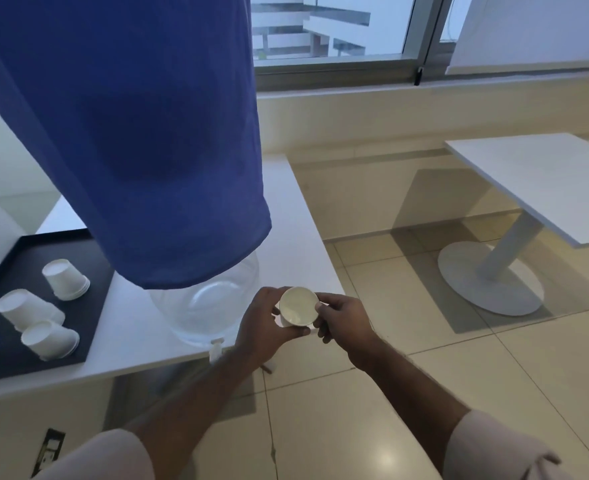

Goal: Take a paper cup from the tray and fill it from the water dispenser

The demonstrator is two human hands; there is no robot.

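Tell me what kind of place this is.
Probably an office break room or canteen: a covered water dispenser beside a black tray of paper cups on a white table, another pedestal table, tiled floor and big windows.

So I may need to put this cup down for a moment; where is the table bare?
Bare tabletop lies right of the dispenser, up to the table's right edge. The tray on the left is crowded with cups.

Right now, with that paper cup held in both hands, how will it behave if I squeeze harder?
The paper cup looks thin-walled and empty, so it is probably very light and would likely dent or buckle under a firmer pinch from the left hand or right hand. Once filled, the soft wall may flex and spill.
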